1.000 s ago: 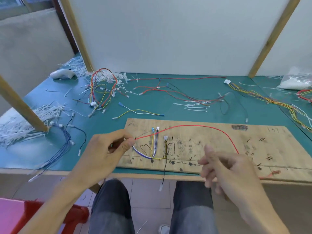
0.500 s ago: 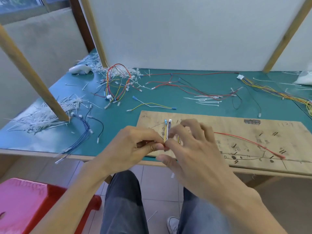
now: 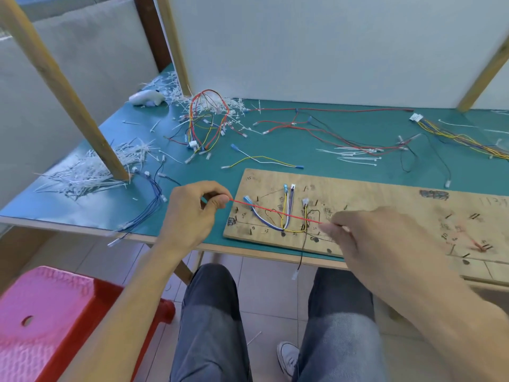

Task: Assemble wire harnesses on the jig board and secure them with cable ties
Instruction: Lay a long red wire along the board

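A wooden jig board point(image 3: 385, 199) lies on the green table near its front edge. Blue, white, yellow and black wires point(image 3: 286, 213) are routed between pegs at the board's left end. A red wire point(image 3: 275, 211) runs taut above them. My left hand point(image 3: 192, 213) pinches its left end just off the board's left edge. My right hand point(image 3: 366, 235) pinches the wire over the board, right of the routed wires. The red wire's far end point(image 3: 480, 246) shows blurred at the board's right.
Loose coloured wire bundles point(image 3: 206, 122) and single wires lie across the green table point(image 3: 303, 150). Piles of white cable ties point(image 3: 96, 169) surround a slanted wooden post point(image 3: 71, 92) at left. More ties point(image 3: 355, 155) lie behind the board. A red stool point(image 3: 55, 312) stands lower left.
The hands, pinched close together half a second ago, have pulled apart. The red wire is now stretched straight between them over the board's left end. The view has shifted left.
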